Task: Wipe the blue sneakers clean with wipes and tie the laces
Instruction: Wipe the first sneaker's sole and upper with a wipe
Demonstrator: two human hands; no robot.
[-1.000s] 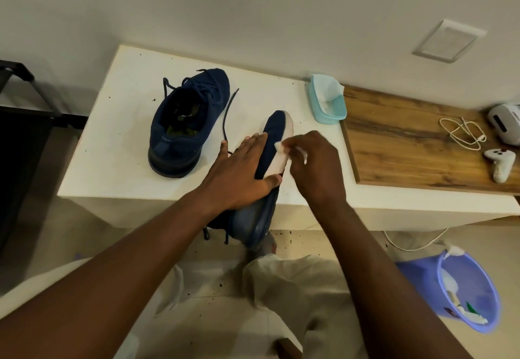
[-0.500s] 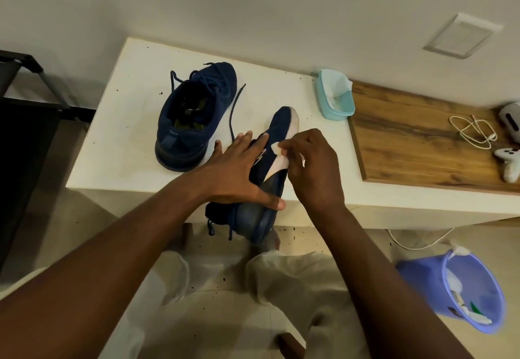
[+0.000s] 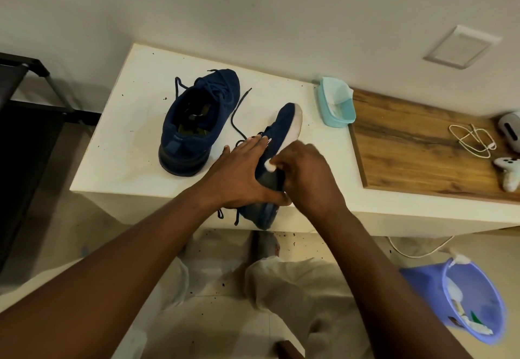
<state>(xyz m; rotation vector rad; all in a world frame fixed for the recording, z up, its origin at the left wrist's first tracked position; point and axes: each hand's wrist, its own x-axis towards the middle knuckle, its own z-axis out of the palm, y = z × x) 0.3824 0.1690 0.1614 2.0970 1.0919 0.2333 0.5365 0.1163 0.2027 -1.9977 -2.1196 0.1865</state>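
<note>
Two blue sneakers are on the white table [image 3: 118,139]. One sneaker [image 3: 197,119] stands upright at the back left, its laces loose. The other sneaker [image 3: 281,130] lies tipped on its side, white sole edge facing right, its heel hanging over the table's front edge. My left hand [image 3: 242,173] grips this sneaker, fingers straight along its upper and thumb curled under its heel end. My right hand [image 3: 304,170] pinches a small white wipe [image 3: 270,166] against the sneaker's side near the heel.
A light blue wipes tub [image 3: 336,102] sits at the back of the table, beside a wooden board [image 3: 416,150] with a white cable [image 3: 472,140] and a white controller [image 3: 509,171]. A purple bin [image 3: 475,299] with used wipes stands on the floor at the right.
My right hand has slid the wipe down the sneaker's sole edge from the middle toward the heel. My left hand stays on the sneaker.
</note>
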